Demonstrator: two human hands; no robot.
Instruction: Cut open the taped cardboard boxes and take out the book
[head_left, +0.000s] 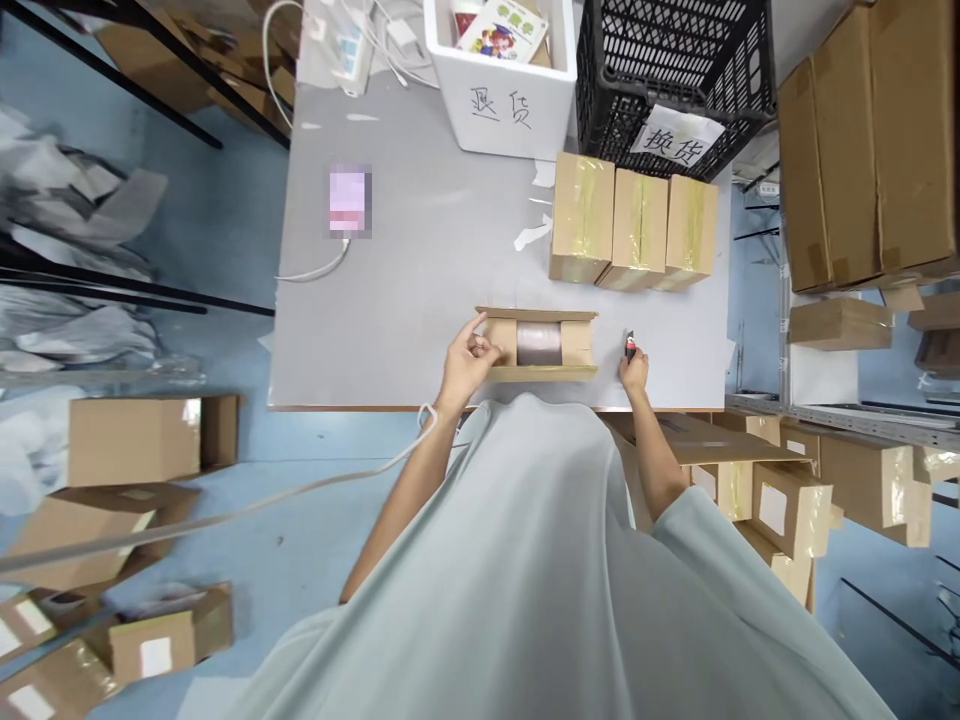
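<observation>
A small cardboard box (577,343) lies near the front edge of the table, its long flaps raised along the far and near sides. Through the gap between its end flaps shows a dull grey-purple item (538,343), whose kind I cannot make out. My left hand (469,358) is at the box's left end, fingers bent around the end and the far flap's corner. To the right of the box, my right hand (634,372) is closed around a utility knife (630,346) with a black and red handle, pointing away from me and apart from the box.
Three taped cartons (634,228) stand in a row at the table's right. Behind them are a black crate (675,80) and a white bin (499,110) holding goods. A phone (349,200) with a cable lies at left. A cable (300,488) crosses by my left arm.
</observation>
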